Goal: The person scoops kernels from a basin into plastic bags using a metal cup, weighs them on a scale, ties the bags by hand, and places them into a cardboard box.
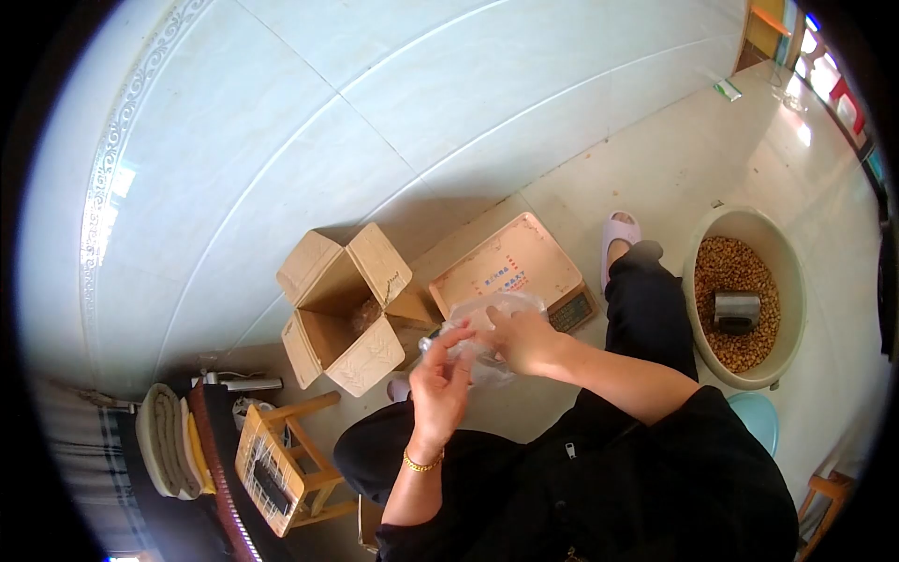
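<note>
In front of my body, both hands are at a clear plastic bag (496,304). My left hand (444,382), with a gold bracelet at the wrist, has its fingers bent and pinches the bag's left side. My right hand (520,341) grips the bag from the right, its fingers partly hidden by the crinkled film. Just beyond the bag lies a scale (510,267) with a broad pinkish-tan platform and a dark display panel at its near right. An open cardboard box (370,361) stands left of the scale, flaps spread, with something in clear plastic inside.
At right stands a large pale bucket (796,309) of brown nuts or beans (740,262), with a metal scoop (737,312) lying in them. A blue round stool or lid (757,419) is below it. A wooden stool (272,473) holds a dark object at left. A tiled wall rises behind.
</note>
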Available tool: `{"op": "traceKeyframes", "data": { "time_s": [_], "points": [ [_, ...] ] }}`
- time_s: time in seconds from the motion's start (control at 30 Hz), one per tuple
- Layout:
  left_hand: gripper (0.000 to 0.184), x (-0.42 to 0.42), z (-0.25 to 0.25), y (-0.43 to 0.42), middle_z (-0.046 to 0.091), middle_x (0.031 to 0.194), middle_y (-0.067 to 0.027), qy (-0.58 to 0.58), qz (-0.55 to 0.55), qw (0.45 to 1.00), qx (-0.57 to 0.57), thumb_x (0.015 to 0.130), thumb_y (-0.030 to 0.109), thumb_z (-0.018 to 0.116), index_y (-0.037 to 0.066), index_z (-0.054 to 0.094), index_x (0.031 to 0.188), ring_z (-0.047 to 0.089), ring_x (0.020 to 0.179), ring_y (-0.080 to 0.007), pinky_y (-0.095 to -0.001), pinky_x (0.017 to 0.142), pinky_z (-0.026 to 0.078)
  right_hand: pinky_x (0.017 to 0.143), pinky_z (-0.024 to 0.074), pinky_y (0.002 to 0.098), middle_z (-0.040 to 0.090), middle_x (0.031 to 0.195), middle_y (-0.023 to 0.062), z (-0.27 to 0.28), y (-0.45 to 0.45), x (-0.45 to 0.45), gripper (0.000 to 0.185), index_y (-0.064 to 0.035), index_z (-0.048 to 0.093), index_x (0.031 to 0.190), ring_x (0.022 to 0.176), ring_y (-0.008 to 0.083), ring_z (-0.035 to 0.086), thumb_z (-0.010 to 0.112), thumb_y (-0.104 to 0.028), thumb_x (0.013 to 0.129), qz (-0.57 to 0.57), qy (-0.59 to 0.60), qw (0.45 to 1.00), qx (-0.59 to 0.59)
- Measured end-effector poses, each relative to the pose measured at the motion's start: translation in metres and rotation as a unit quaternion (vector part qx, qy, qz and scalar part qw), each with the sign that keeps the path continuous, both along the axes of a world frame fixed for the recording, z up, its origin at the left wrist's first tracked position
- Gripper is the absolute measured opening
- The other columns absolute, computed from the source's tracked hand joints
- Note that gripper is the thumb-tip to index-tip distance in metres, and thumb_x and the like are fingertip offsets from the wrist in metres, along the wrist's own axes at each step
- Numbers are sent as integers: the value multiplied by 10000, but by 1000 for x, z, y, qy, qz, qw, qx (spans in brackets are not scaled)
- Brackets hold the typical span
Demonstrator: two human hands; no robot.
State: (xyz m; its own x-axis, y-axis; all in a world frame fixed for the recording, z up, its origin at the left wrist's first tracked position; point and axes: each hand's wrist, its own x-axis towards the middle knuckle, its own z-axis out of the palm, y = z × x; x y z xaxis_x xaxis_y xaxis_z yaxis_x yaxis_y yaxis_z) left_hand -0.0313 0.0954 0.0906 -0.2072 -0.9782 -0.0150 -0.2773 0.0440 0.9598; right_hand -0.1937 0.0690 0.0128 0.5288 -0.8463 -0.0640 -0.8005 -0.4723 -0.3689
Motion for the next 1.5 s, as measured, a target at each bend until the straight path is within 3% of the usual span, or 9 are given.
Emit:
{"op": "traceKeyframes", "data": {
  "time_s": [0.2, 0.4, 0.53, 0.63, 0.7, 0.83, 1.03, 1.33, 1.5],
  "points": [
    [224, -1, -1, 0, 555, 1286, -90, -110, -14, 992, -54, 907, 22, 530, 23, 583, 1125, 472, 604, -25, -182, 561, 434, 787, 499, 434, 568, 1145, 203, -2, -8, 0, 387, -142, 519, 1235, 947, 332, 622, 534, -163, 848, -40, 103, 979, 172],
    [217, -1, -6, 3, 555, 1281, -101, -51, -38, 998, -27, 913, 31, 533, 5, 577, 1125, 475, 620, -25, -180, 578, 430, 803, 493, 434, 619, 1092, 125, 10, 2, 12, 345, -118, 574, 1149, 1002, 313, 608, 592, -154, 807, -26, -287, 957, -30],
    [220, -8, -3, 5, 576, 1262, -81, -133, -54, 985, -97, 898, 17, 555, 26, 594, 1115, 479, 631, -26, -189, 580, 430, 929, 407, 421, 539, 1244, 157, 5, -1, 12, 378, -119, 577, 1147, 1114, 324, 536, 629, -160, 775, 73, 26, 978, 191],
    [223, -8, -1, 4, 583, 1257, -74, -160, -43, 979, -118, 894, 16, 561, 34, 596, 1114, 486, 644, -27, -193, 582, 431, 947, 377, 422, 500, 1274, 174, -7, 10, 11, 384, -133, 576, 1153, 1105, 334, 527, 634, -152, 773, -37, 118, 990, 68],
    [220, -6, -5, 2, 585, 1254, -77, -152, -43, 979, -128, 894, 14, 560, 34, 597, 1110, 492, 644, -32, -193, 583, 433, 956, 370, 413, 485, 1283, 183, -6, 5, 12, 382, -110, 569, 1159, 1118, 327, 514, 620, -135, 781, 14, -145, 988, -51],
    [216, -3, -8, 0, 591, 1247, -76, -149, -48, 975, -155, 890, 5, 555, 32, 599, 1099, 514, 647, -44, -192, 585, 440, 951, 379, 417, 483, 1287, 172, -1, -3, 12, 373, -77, 565, 1160, 1102, 323, 527, 603, -113, 791, 14, -208, 964, -167],
    [234, -1, -12, -6, 597, 1235, -70, -178, -15, 976, -123, 884, 8, 555, 35, 595, 1113, 514, 594, -51, -203, 556, 441, 845, 460, 448, 585, 1138, 158, -11, -9, 4, 332, -112, 594, 1147, 996, 324, 594, 557, -133, 817, 42, 168, 949, 262],
    [220, 9, -53, -24, 609, 1208, -132, -154, 9, 988, -19, 873, 76, 584, 39, 611, 1088, 562, 605, -82, -240, 579, 460, 768, 474, 428, 629, 937, 209, 28, -6, -18, 330, -49, 582, 1170, 868, 363, 606, 543, -125, 852, 25, -132, 982, 132],
    [229, 16, -66, -22, 639, 1045, -187, -321, -22, 944, -69, 845, 127, 582, 90, 617, 1067, 605, 963, -369, -419, 794, 492, 726, 476, 409, 636, 921, 184, 71, 9, -43, 284, -39, 605, 1139, 825, 341, 611, 582, -97, 863, -23, -255, 966, 40]
  ]
}}
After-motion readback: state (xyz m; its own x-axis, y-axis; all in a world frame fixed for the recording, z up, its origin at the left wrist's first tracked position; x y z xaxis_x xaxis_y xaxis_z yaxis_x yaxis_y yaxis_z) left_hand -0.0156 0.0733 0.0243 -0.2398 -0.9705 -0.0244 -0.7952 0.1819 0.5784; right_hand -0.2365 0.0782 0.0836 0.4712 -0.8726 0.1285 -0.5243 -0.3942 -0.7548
